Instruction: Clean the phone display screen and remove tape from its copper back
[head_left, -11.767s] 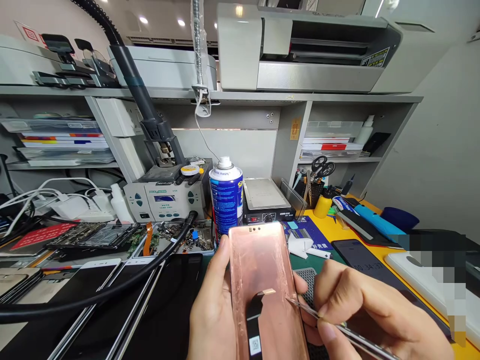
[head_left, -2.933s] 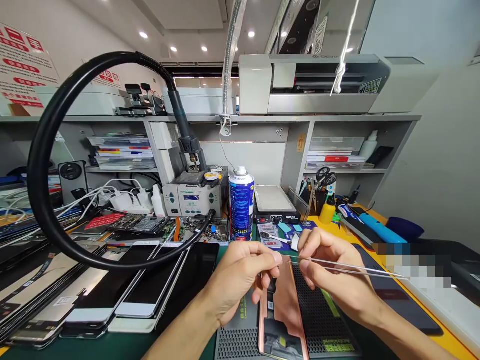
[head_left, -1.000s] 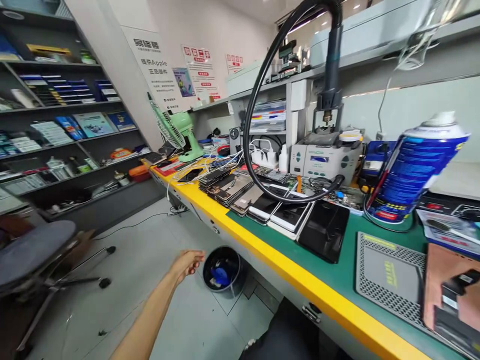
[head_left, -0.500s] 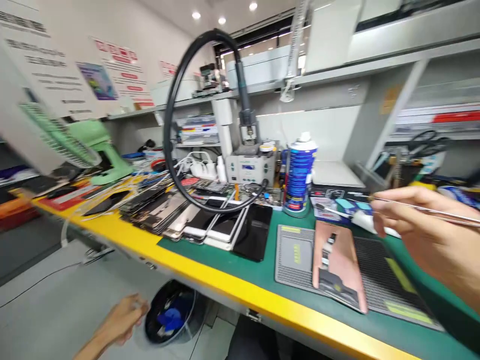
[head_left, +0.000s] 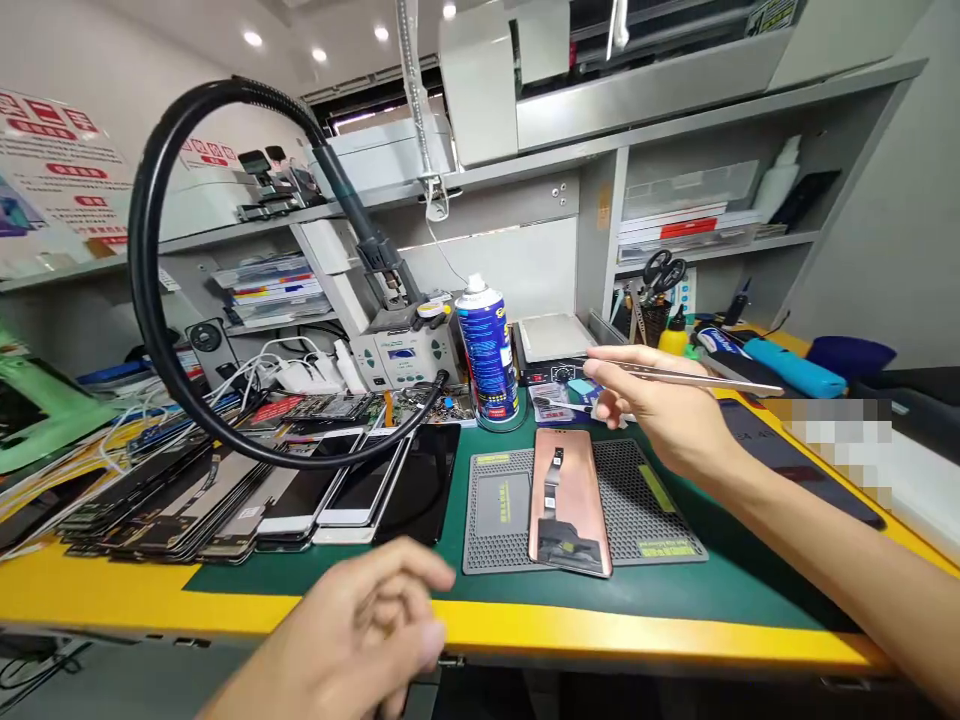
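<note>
My right hand [head_left: 667, 400] is shut on a pair of metal tweezers [head_left: 705, 379], which point to the right above the bench. Beneath and to its left, a rose-gold phone panel [head_left: 585, 490] with a flex cable and a black patch lies on a grey ridged work mat [head_left: 499, 510]. My left hand [head_left: 352, 630] hovers by the bench's yellow front edge, left of the mat. It holds nothing; its thumb and index finger are apart and the other fingers are curled. A small swab-like stick [head_left: 562, 405] lies behind the panel, near my right fingertips.
Several phone screens [head_left: 352, 500] lie in stacks on the left. A black hose [head_left: 150, 300] loops above them from a soldering station [head_left: 405, 352]. A blue spray can [head_left: 484, 355] stands behind the mat. At right are a dark phone [head_left: 802, 460] and scissors [head_left: 664, 270].
The view has swung right. My left hand has risen from beside the bin to the bench edge. My right hand, still holding the tweezers, now appears nearer the phone panel.
</note>
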